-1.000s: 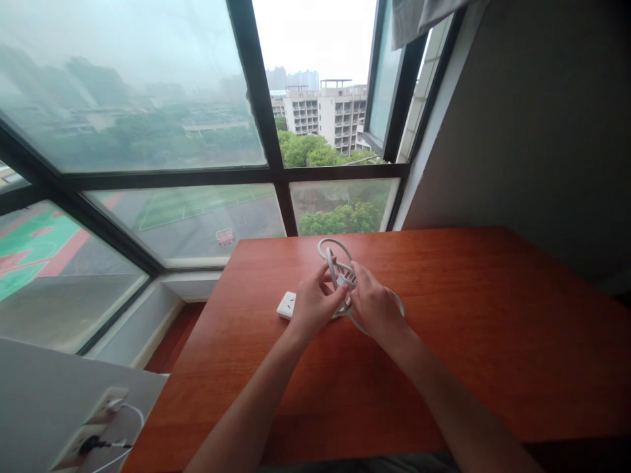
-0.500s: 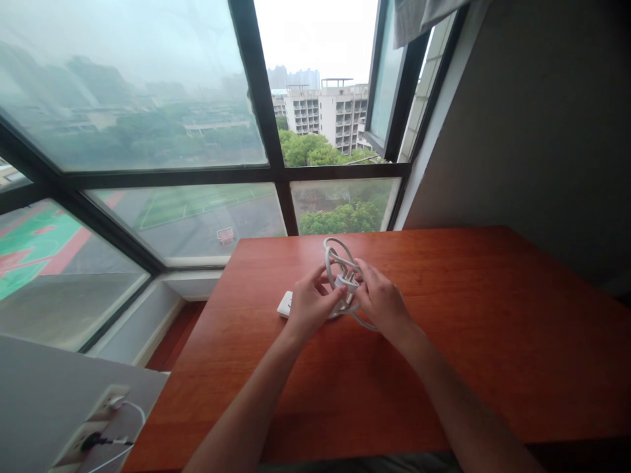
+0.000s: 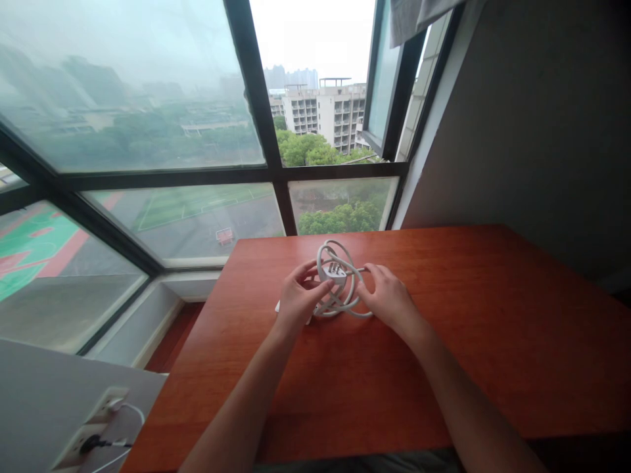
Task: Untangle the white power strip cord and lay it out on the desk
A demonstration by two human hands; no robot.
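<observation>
My left hand point(image 3: 302, 295) is closed on a white plug point(image 3: 334, 272), thumb in front and fingers behind, with the metal prongs pointing up and away. From the plug a pale grey cable point(image 3: 352, 303) runs in loose, tangled loops, some lying on the table. On the right of these loops is my right hand point(image 3: 389, 294), its thumb and index finger apart; the fingertips are close to the cable, and whether they touch it I cannot tell. A small white corner of a power strip point(image 3: 277, 307) shows left of my left hand, which hides most of the rest.
The reddish-brown wooden table point(image 3: 473, 341) stretches around both hands. Beyond its far edge stand windows with dark frames point(image 3: 280, 174), and a grey wall point(image 3: 537, 131) rises at right. At lower left, wall sockets point(image 3: 89, 440) hold a white plug and a black one.
My left hand has moved slightly left with the plug. The right hand has come away from the plug, its thumb and index finger spreading, and the cable loops hang wider.
</observation>
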